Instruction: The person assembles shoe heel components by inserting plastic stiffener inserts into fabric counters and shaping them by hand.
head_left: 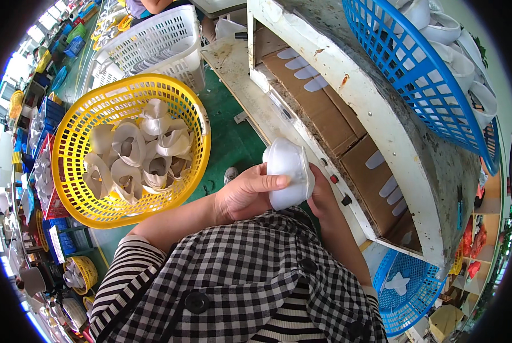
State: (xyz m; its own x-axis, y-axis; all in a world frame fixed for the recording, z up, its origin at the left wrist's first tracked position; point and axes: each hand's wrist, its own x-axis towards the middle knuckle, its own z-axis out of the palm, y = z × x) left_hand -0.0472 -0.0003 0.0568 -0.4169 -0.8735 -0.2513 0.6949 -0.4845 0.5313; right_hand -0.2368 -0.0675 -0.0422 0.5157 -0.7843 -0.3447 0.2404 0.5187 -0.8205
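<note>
A white shoe upper point(290, 157) is held up in front of my chest, between both hands. My left hand point(246, 191) is closed on its left side, the thumb lying across the white surface. My right hand point(321, 194) wraps round the other side; most of its fingers are hidden behind the upper. To the left, a yellow plastic basket point(73, 188) contains several off-white shoe uppers point(129, 144). On the right, a long white box-like machine point(376, 120) has an open slot lined with brown cardboard point(324, 117), on which white rounded pieces point(316, 83) lie.
A blue basket point(404, 74) of white uppers stands on the machine. Another blue basket point(393, 320) below holds a white piece. Behind the yellow basket is a white basket point(193, 34) of stacked pale pieces. A narrow ledge point(233, 86) runs along the machine's front. Someone sits beyond.
</note>
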